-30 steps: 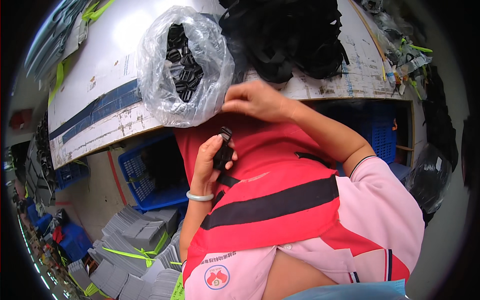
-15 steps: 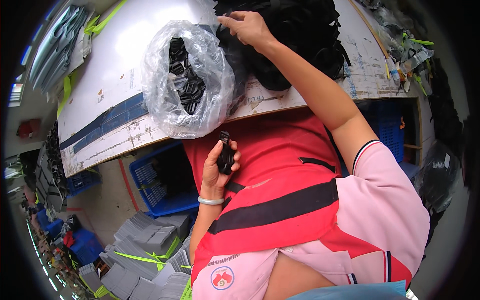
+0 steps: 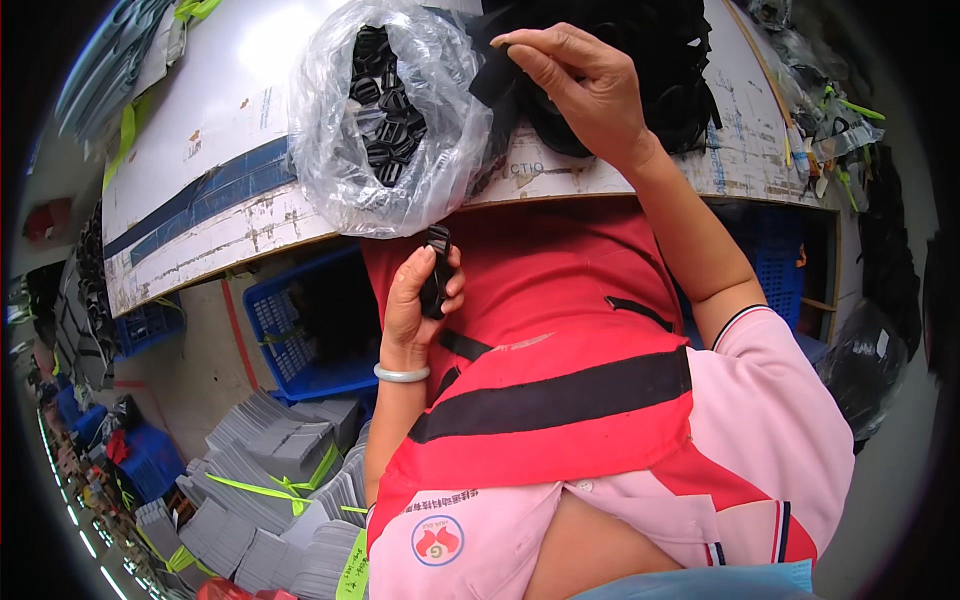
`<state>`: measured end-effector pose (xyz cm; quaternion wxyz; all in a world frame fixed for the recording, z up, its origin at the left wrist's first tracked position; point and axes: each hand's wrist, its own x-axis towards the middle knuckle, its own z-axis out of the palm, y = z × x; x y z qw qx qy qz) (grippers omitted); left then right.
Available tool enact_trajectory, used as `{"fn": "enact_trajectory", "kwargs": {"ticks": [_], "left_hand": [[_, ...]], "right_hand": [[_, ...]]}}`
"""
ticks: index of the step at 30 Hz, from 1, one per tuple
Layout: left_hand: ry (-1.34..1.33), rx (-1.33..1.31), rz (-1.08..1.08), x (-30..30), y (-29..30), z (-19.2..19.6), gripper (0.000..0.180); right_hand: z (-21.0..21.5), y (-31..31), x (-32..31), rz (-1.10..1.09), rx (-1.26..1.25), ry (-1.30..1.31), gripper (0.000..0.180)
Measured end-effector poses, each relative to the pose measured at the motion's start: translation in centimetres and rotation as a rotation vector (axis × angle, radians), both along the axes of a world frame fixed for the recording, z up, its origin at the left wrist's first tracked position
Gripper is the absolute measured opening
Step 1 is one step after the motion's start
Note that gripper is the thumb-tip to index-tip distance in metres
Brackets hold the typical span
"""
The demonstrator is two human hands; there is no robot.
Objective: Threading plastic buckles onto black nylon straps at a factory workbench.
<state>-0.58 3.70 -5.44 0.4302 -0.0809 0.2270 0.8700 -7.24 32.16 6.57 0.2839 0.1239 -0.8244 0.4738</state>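
My left hand (image 3: 408, 310) is closed around black plastic buckles (image 3: 438, 240), held upright in front of the red apron below the table edge. How many lie in the palm is hidden. My right hand (image 3: 590, 90) is raised over the table with thumb and index finger pinched together. A black fabric strip (image 3: 497, 82) hangs at those fingertips, partly merging with the dark material behind. Left of it, a clear plastic bag (image 3: 325, 180) stands open, with many black buckles (image 3: 390, 130) inside. Behind my right hand lies a heap of black straps (image 3: 660, 60).
The worn white tabletop (image 3: 230, 120) ends just ahead of my body. Under it are blue crates (image 3: 265, 310). Bundled grey sheets (image 3: 240, 470) with yellow-green ties lie at lower left. Plastic scraps (image 3: 830, 140) sit at the far right.
My right hand has come back from the far side toward me and to the right, bringing the black strip. My left hand keeps its hold on the buckles. The whole view has shifted slightly.
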Motion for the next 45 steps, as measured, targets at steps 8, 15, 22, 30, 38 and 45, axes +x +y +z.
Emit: {"fn": "enact_trajectory", "kwargs": {"ticks": [8, 15, 22, 30, 38, 45], "left_hand": [[0.181, -0.275, 0.101, -0.3, 0.3, 3.0, 0.023], [0.485, -0.362, 0.074, -0.6, 1.5, 8.6, 0.030], [0.790, -0.465, 0.018, 0.4, 3.5, 7.1, 0.014], [0.486, -0.622, 0.125, 1.2, 2.2, 5.8, 0.017], [0.433, -0.529, 0.316, 1.5, 2.6, 5.0, 0.020], [0.637, -0.723, 0.384, 2.1, 2.6, 4.3, 0.019]], "right_hand": [[-0.3, 0.6, 2.3, -0.036, 0.007, 0.157, 0.011], [2.7, -2.5, 4.9, 0.528, -0.102, -0.504, 0.008], [-0.8, -5.5, 5.7, 0.380, -0.410, -0.794, 0.011], [-1.6, -3.9, 8.2, 0.480, -0.585, -1.000, 0.014], [-2.0, -7.7, 9.1, 0.526, -0.860, -1.211, 0.020], [-3.1, -8.0, 9.0, 0.510, -1.097, -1.295, 0.021]]}}
